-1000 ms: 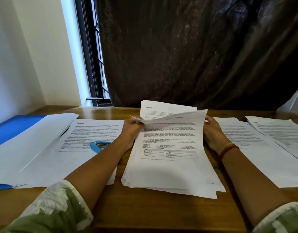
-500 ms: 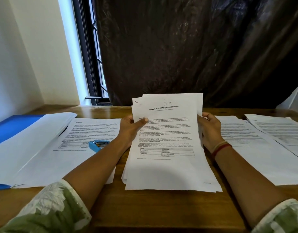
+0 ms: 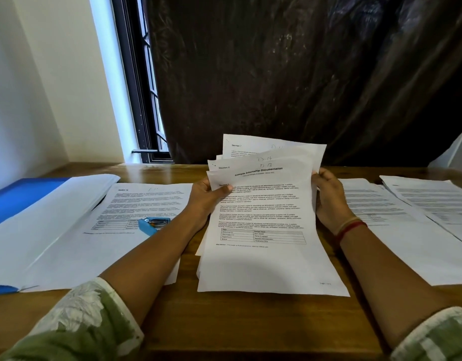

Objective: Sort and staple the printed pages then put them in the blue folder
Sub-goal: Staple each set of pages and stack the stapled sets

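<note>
Both forearms reach forward over the table, and the hands hold the stack of printed pages between them. Its top is tilted up and fanned, so several page headers show. The left hand pinches the stack's left edge, thumb flat across the front sheet and the other fingers hidden behind the paper. The right hand grips the right edge, its fingers curled round it near the top corner; bangles sit on that wrist. The front sheet is headed "Sample Internship Documentation". Left of the left fingers, past the forearm, a blue stapler lies on a spread of printed sheets. Farther left of those fingers the blue folder lies at the table's edge, mostly covered by white paper. Right of the right fingers, more sheets overlap on the table. Beyond the fingers hang a dark curtain and a window.
</note>
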### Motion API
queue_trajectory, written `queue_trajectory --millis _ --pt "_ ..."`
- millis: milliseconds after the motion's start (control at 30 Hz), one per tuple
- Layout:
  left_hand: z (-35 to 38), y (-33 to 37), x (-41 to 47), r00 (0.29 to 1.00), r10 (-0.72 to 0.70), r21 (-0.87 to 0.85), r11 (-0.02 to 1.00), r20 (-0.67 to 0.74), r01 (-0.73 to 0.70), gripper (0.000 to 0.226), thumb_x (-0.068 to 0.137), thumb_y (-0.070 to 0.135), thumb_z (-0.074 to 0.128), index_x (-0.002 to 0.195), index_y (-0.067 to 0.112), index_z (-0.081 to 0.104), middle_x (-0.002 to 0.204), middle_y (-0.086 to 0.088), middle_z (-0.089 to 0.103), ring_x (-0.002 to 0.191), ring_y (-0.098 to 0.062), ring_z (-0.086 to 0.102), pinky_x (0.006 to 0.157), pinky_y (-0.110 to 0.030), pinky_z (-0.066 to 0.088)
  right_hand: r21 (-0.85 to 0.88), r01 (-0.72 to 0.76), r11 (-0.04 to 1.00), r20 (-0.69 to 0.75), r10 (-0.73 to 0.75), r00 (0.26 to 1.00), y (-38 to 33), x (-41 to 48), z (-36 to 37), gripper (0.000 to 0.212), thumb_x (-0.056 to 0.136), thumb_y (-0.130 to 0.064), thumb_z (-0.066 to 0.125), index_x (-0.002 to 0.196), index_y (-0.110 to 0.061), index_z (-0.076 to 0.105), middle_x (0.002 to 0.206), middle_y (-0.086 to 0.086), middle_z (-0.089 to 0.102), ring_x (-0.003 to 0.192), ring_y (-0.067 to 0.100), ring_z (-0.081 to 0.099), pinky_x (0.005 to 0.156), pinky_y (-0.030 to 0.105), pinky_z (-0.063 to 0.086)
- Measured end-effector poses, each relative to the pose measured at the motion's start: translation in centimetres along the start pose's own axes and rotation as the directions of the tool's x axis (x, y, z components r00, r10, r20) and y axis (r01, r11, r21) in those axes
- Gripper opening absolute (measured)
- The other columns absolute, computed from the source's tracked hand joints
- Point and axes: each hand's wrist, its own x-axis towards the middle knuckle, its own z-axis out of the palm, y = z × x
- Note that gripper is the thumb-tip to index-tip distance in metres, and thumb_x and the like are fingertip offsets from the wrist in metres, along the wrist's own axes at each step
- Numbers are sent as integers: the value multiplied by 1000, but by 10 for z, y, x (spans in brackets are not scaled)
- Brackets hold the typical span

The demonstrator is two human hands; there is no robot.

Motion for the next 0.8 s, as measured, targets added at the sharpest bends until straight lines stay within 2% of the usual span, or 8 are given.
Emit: queue_trajectory --millis 133,267,333,400,500,600,700,800 --pt "0 -1 0 1000 -13 17 1000 14 13 39 85 3 68 123 2 58 116 -15 69 101 -34 68 89 -51 54 24 -2 1000 -10 2 1000 -2 1 0 11 98 -16 52 95 -19 62 86 -6 72 70 8 69 57 23 56" --pt "1 0 2 999 -28 38 999 -30 29 35 86 2 67 120 2 60 115 -14 69 98 -31 69 86 -48 56 18 68 998 -172 -64 983 -7 5 -1 11 98 -17 54 89 -21 59 93 -6 68 81 11 67 64 24 53" --pt "2 2 4 998 -45 75 996 -46 49 30 87 3 66 117 5 62 115 -12 69 96 -28 70 82 -43 58 -66 171 983 -275 -182 944 -15 8 -5 8 98 -18 54 91 -17 58 95 -4 66 86 11 64 68 22 51" --pt "3 2 7 996 -47 174 983 -76 60 25 90 7 64 115 11 63 114 -7 69 90 -20 70 70 -31 59 -193 286 939 -321 -336 886 -27 8 -6 9 98 -21 53 98 -12 56 93 -5 63 80 2 61 64 13 48" --pt "3 1 10 995 -27 296 954 -94 54 29 94 12 60 123 13 59 115 -2 67 86 -12 67 59 -19 53 -398 425 813 -240 -539 807 -44 6 1 14 99 -27 52 103 -15 57 96 -3 63 81 1 61 67 10 48" --pt "3 1 10 996 -17 359 932 -91 49 31 95 15 57 127 14 58 119 -3 65 95 -19 66 71 -28 57 -536 561 630 -101 -708 699 -72 6 18 21 98 -27 52 108 -12 62 104 2 64 93 9 60 79 15 49" --pt "1 1 8 993 -54 346 934 -108 88 29 96 17 57 125 15 57 119 -4 66 97 -24 67 82 -40 57 -571 696 435 49 -829 558 -120 3 41 21 98 -21 51 104 -5 64 97 -3 62 89 7 59 78 11 47" --pt "1 1 9 992 -76 357 928 -105 109 26 98 24 54 122 16 58 114 -5 68 92 -21 69 77 -37 59 -552 746 372 65 -873 484 -171 4 62 19 97 -17 51 100 -3 63 93 -3 60 80 -7 54 71 1 41"
